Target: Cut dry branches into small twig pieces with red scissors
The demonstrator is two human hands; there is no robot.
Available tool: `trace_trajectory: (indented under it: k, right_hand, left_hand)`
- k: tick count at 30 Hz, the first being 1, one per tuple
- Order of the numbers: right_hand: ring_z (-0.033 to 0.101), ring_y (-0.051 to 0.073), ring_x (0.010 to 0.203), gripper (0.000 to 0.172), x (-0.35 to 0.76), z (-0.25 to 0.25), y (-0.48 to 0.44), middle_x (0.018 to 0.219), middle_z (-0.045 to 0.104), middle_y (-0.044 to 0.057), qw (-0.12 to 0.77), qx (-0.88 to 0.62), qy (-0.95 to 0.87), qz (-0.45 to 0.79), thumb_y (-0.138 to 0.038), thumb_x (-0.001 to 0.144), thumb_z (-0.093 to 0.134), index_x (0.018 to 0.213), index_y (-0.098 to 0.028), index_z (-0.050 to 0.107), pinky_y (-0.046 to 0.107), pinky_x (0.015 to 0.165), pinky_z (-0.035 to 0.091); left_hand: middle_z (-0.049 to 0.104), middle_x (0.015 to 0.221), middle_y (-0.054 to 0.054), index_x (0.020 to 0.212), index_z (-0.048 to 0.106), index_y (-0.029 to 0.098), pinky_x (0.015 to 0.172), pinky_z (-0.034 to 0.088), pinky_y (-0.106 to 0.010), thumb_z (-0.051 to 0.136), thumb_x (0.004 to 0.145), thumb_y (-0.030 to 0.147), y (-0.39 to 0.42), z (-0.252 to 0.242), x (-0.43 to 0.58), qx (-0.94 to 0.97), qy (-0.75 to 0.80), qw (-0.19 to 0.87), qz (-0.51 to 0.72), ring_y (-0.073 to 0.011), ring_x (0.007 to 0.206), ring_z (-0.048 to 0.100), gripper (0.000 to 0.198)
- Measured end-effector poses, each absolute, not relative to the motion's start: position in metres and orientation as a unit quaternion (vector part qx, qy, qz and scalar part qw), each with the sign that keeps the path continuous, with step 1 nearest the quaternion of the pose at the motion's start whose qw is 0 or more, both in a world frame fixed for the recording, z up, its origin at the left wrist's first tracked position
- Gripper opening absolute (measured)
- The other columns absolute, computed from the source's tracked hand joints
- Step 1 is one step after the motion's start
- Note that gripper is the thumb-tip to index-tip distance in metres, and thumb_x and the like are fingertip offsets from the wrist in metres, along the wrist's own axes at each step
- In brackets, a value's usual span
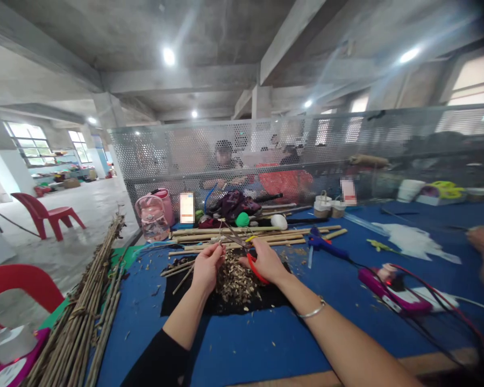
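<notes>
My right hand (266, 260) is closed round the red handles of a pair of scissors (242, 244), whose blades point up and left. My left hand (207, 264) pinches a thin stick (185, 267) just in front of the blades. Both hands hover over a heap of chopped stick bits (236, 282) lying on a black cloth (262, 298) on the blue table (246, 344). A silver bangle sits on my right wrist.
Long bamboo sticks (246, 234) lie beyond the heap. A bundle of twigs (84, 317) leans at the table's left edge. A blue glue gun (326, 247), a purple tool (391, 290) with cables, a pink bottle (153, 217) and a mesh screen (266, 156) with people behind it surround the work spot.
</notes>
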State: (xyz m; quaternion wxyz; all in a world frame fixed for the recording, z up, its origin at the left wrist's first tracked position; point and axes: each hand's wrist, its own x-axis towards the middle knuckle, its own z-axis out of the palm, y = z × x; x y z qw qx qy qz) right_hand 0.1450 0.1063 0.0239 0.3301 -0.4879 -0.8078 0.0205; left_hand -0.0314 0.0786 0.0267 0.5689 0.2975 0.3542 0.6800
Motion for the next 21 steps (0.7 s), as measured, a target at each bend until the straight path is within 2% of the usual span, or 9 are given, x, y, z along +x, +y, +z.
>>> trace_trajectory:
  k: [6, 12, 21]
  right_hand:
    - [0.045, 0.023, 0.095, 0.043, 0.133, 0.028, 0.092, 0.100, 0.051, 0.010, 0.324, -0.421, -0.847, 0.028, -0.044, 0.070, 0.059, 0.100, -0.017, 0.045, 0.035, 0.081, 0.037]
    - [0.046, 0.023, 0.093, 0.046, 0.125, 0.030, 0.082, 0.099, 0.051, 0.010, 0.320, -0.433, -0.842, 0.012, -0.047, 0.068, 0.060, 0.099, -0.016, 0.046, 0.036, 0.079, 0.037]
    - [0.055, 0.019, 0.074, 0.045, 0.127, 0.028, 0.071, 0.082, 0.057, 0.005, 0.276, -0.522, -0.807, 0.004, -0.055, 0.069, 0.057, 0.091, -0.018, 0.048, 0.027, 0.062, 0.035]
  left_hand:
    - [0.065, 0.073, -0.003, 0.074, 0.066, 0.013, 0.062, 0.043, -0.019, 0.076, 0.051, 0.031, 0.076, 0.021, -0.026, 0.355, 0.330, 0.557, 0.675, -0.0085, 0.064, 0.056, 0.031]
    - [0.064, 0.070, -0.003, 0.072, 0.066, 0.013, 0.064, 0.043, -0.021, 0.072, 0.055, 0.035, 0.074, 0.018, -0.026, 0.409, 0.344, 0.519, 0.667, -0.0105, 0.064, 0.055, 0.028]
    - [0.065, 0.065, -0.002, 0.072, 0.069, 0.013, 0.062, 0.041, -0.021, 0.062, 0.064, 0.028, 0.060, 0.031, -0.024, 0.520, 0.436, 0.344, 0.649, -0.0125, 0.062, 0.054, 0.018]
